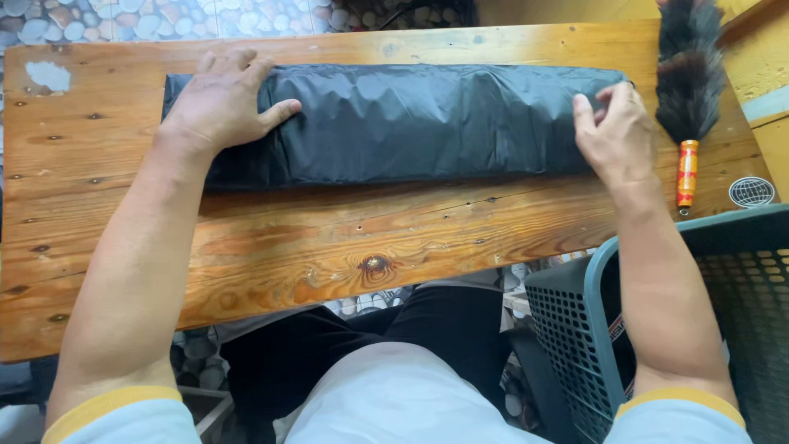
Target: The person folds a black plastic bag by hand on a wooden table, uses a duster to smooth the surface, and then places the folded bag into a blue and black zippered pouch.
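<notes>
Bundle (411, 123): long black folded fabric; lies lengthwise on the wooden worktop (329, 238), toward its far edge
Left hand (220, 103): flat, fingers spread, pressing the bundle's left end; grips nothing
Right hand (618, 136): at the bundle's right end; fingertips pinch the fabric edge
Duster (689, 74): dark feathers, orange handle; just right of the bundle
Basket (657, 329): dark plastic mesh; nearer than the bundle, right of it, beside the worktop

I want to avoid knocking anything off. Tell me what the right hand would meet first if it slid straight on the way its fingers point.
The right hand points up and slightly left, fingertips already on the end of the folded black fabric. Going on, it meets more fabric first, then probably the table's far edge. The feather duster lies off to its right.
</notes>
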